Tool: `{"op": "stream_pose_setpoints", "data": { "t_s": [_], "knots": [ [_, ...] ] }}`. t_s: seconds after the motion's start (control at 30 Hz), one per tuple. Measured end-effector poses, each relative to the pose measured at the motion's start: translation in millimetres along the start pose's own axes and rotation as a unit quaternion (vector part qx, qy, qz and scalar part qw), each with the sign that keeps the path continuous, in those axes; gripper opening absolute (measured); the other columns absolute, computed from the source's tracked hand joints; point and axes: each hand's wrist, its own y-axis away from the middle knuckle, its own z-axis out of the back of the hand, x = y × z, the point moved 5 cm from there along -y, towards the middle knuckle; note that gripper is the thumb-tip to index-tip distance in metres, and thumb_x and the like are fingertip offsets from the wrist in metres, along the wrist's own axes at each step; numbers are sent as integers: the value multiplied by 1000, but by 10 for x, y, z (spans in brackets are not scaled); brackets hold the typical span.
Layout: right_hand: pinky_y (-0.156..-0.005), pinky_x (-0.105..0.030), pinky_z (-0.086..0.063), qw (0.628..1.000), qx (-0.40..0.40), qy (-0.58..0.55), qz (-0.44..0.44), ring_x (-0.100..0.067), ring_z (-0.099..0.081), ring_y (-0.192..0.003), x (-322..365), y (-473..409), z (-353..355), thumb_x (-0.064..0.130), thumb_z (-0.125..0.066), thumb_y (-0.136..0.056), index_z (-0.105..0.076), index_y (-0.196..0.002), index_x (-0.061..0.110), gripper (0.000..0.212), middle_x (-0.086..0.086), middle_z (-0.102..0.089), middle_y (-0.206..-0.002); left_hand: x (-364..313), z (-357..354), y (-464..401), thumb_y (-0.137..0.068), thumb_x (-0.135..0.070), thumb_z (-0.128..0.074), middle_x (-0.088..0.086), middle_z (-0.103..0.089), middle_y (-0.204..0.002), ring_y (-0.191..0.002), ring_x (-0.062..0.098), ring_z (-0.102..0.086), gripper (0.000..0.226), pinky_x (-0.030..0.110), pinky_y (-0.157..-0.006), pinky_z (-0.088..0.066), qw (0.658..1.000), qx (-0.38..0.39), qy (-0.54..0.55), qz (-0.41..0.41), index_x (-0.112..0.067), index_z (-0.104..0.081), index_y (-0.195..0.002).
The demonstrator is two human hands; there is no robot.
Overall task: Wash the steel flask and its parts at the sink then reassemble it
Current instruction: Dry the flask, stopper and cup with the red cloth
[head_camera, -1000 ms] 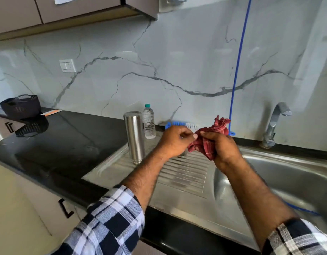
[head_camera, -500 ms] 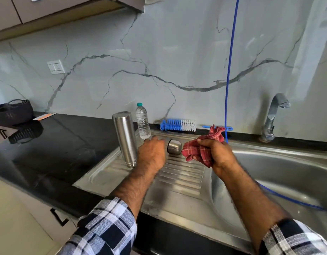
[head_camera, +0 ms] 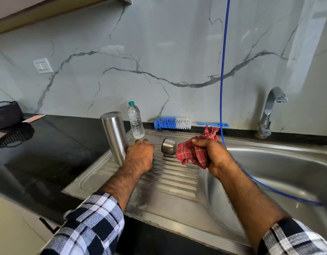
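Observation:
The steel flask body (head_camera: pixel 115 137) stands upright on the left of the steel drainboard (head_camera: pixel 168 183). Its steel cap (head_camera: pixel 169 146) lies on its side on the drainboard's ribs, between my hands. My left hand (head_camera: pixel 140 155) is palm down right beside the flask's lower part, with the fingers bent down toward the drainboard; whatever is under the palm is hidden. My right hand (head_camera: pixel 214 155) grips a bunched red checked cloth (head_camera: pixel 194 151) just right of the cap, at the basin's edge.
A small plastic water bottle (head_camera: pixel 136 120) and a blue-and-white bottle brush (head_camera: pixel 172 123) sit at the back of the drainboard. A blue hose (head_camera: pixel 222 70) hangs down into the sink basin (head_camera: pixel 288 172). The tap (head_camera: pixel 269 111) is at the back right. A black counter (head_camera: pixel 48 153) lies left.
Both hands held the cap in the cloth a second ago. The cap now lies on the drainboard, my left hand has moved left to the flask, and my right hand has lowered with the cloth.

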Motion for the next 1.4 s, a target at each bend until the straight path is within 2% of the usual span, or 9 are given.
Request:
{"op": "stream_pose_setpoints", "data": {
  "t_s": [0.2,0.37,0.47,0.63,0.73,0.87,0.97,1.17,1.4],
  "knots": [
    [-81,-49,-64,1000,-13,-13,16,-36,-79,-95,283,144,192,12,-76,-91,-70,-118,9,28,-15,-81,-103,-146,365,137,-82,-39,-85,-4,-57,-125,-113,16,-61,57,28,-92,-52,947,-132,293,-3,-19,-61,-129],
    [-89,-69,-59,998,-42,-31,27,-44,-77,-103,460,330,604,11,-77,-87,-70,-126,7,40,-20,-78,-115,-734,651,212,-82,-19,-88,-2,-71,-121,-101,15,-70,47,34,-78,-54,636,-21,771,-5,-28,-69,-124],
    [-82,-67,-61,993,-86,-48,58,-45,-77,-100,575,500,930,5,-73,-93,-70,-125,2,33,-24,-77,-115,-1228,734,256,-83,-17,-83,-3,-77,-120,-103,14,-69,36,32,-74,-48,538,60,839,-55,-31,-77,-115],
    [-92,-49,-63,977,-124,17,174,-33,-79,-98,796,902,1260,8,-77,-92,-76,-114,5,22,-16,-81,-105,-2021,714,419,-72,-15,-88,2,-79,-98,-85,13,-66,37,25,-69,-45,551,88,824,-98,-15,-79,-108],
    [-77,-37,-62,951,-73,158,255,-27,-78,-86,789,1164,1212,24,-80,-92,-81,-104,12,17,-14,-81,-93,-2278,645,418,-69,-17,-87,12,-77,-90,-84,20,-68,36,33,-76,-51,561,77,823,-57,-4,-81,-102],
    [-78,-43,-62,893,-36,342,290,-20,-77,-77,645,1200,1184,48,-77,-86,-77,-96,19,31,-2,-79,-82,-2328,512,361,-73,-16,-81,19,-72,-81,-82,31,-63,26,44,-80,-51,527,80,846,-12,3,-80,-90],
    [-83,-49,-63,914,-41,284,288,-21,-76,-83,682,1071,1247,42,-70,-92,-81,-107,24,26,-3,-81,-90,-2290,501,373,-86,-6,-80,14,-78,-87,-85,24,-72,7,36,-79,-53,532,75,842,-51,-8,-82,-92],
    [-107,-55,-54,963,-59,152,216,-24,-78,-103,636,913,1367,28,-66,-101,-83,-102,24,17,-6,-82,-103,-2337,632,450,-85,10,-78,21,-79,-105,-94,29,-77,36,36,-79,-64,506,51,854,-107,0,-75,-119],
    [-97,-36,-56,932,61,208,290,-21,-73,-113,673,1011,1260,22,-64,-93,-78,-120,8,33,-5,-79,-118,-2289,530,371,-90,-2,-75,16,-76,-92,-87,27,-72,18,39,-85,-59,466,93,880,-27,3,-77,-107]
  ]
}}
